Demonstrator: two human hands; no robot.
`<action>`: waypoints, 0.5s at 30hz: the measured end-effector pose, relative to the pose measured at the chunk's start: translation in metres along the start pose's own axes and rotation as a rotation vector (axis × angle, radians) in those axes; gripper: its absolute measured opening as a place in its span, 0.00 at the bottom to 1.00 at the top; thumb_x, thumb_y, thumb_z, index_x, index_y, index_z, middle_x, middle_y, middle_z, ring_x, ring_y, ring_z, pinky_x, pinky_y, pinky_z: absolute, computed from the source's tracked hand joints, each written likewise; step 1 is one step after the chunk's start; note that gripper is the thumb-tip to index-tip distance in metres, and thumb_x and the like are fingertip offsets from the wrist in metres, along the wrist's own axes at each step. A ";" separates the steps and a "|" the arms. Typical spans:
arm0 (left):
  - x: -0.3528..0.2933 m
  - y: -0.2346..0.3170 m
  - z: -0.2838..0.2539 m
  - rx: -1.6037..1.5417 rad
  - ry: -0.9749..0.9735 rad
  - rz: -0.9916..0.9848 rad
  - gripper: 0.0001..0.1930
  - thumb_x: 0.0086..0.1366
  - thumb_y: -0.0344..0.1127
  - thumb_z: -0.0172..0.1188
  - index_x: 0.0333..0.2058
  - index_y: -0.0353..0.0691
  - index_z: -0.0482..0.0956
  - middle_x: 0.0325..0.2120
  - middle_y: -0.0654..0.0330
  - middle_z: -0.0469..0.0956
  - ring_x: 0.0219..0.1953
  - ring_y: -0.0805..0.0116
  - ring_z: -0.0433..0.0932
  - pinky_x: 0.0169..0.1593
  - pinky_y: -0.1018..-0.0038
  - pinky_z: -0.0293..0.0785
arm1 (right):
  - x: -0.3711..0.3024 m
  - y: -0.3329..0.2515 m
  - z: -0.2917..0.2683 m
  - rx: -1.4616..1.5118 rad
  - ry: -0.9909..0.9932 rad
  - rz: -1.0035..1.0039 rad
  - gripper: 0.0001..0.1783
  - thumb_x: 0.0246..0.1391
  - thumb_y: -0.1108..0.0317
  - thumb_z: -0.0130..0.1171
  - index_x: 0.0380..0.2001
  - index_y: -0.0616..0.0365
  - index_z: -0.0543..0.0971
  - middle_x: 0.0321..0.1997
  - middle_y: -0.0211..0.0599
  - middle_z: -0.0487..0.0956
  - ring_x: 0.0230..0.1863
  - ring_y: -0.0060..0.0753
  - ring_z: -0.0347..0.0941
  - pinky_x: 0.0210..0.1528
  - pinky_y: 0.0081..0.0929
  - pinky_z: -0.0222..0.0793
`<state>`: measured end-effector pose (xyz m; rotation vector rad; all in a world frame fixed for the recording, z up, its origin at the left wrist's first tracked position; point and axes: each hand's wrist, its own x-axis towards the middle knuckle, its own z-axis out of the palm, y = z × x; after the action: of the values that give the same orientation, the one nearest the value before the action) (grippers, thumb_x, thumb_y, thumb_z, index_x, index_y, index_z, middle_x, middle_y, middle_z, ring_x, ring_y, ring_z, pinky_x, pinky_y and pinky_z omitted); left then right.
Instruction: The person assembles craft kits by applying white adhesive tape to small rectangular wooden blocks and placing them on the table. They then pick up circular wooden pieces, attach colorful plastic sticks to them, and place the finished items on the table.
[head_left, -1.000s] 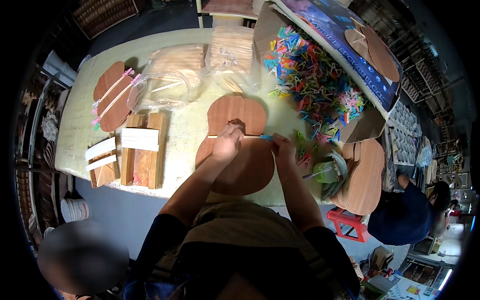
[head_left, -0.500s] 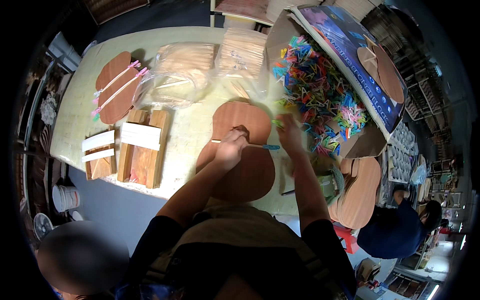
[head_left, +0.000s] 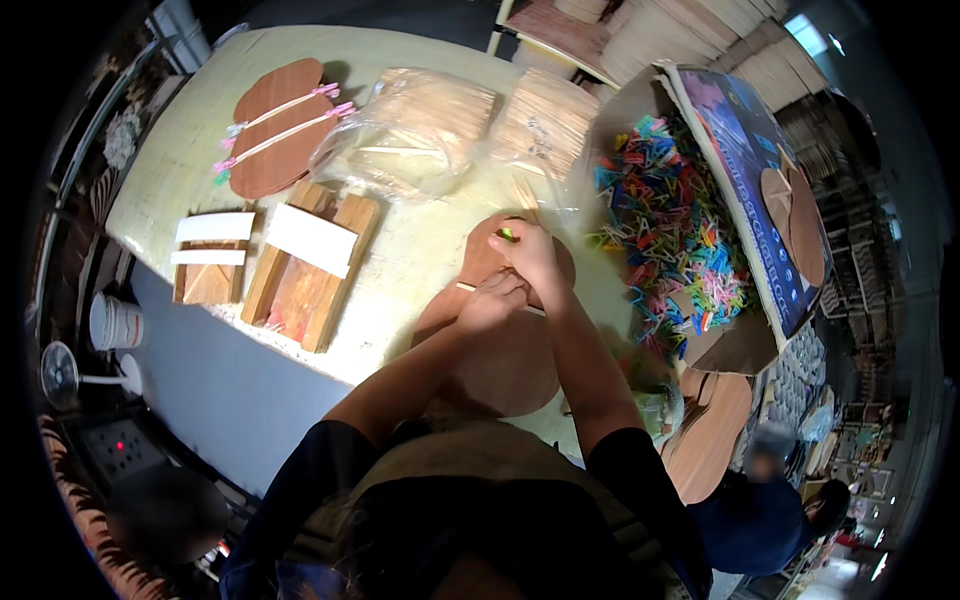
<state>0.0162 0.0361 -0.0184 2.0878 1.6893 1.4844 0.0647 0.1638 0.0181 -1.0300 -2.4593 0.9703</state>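
A brown guitar-shaped wooden plate (head_left: 490, 375) lies on the table in front of me. A thin pale wooden strip (head_left: 467, 287) runs across its waist, its middle covered by my left hand (head_left: 495, 300). That hand rests on the plate with its fingers curled over the strip. Just beyond it, above the plate's upper part, my right hand (head_left: 530, 255) pinches a small green clothespin (head_left: 508, 235). My right forearm hides the right end of the strip.
An open carton (head_left: 715, 350) of many-coloured clothespins stands at right. Bagged wooden strips (head_left: 430, 105) lie at the back. Left are a clipped plate (head_left: 280, 120) and wooden blocks (head_left: 265, 280) bearing white strips. Stacked plates (head_left: 708, 430) sit at lower right; a co-worker (head_left: 755, 520) is beyond.
My right hand has moved left from beside the carton to over the plate, carrying the green clothespin. My left hand stays on the strip. The view has turned, and the blue clothespin is now hidden.
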 end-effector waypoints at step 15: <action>-0.014 -0.001 0.013 -0.126 -0.005 -0.206 0.15 0.55 0.25 0.50 0.42 0.32 0.76 0.44 0.47 0.76 0.51 0.51 0.72 0.56 0.63 0.66 | 0.035 -0.057 0.045 0.327 -0.812 0.131 0.09 0.49 0.77 0.61 0.35 0.59 0.84 0.24 0.29 0.79 0.17 0.15 0.64 0.17 0.17 0.59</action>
<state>0.0253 0.0319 -0.0348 1.7944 1.7015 1.4787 -0.0115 0.1387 0.0252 -0.7814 -2.6664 2.0813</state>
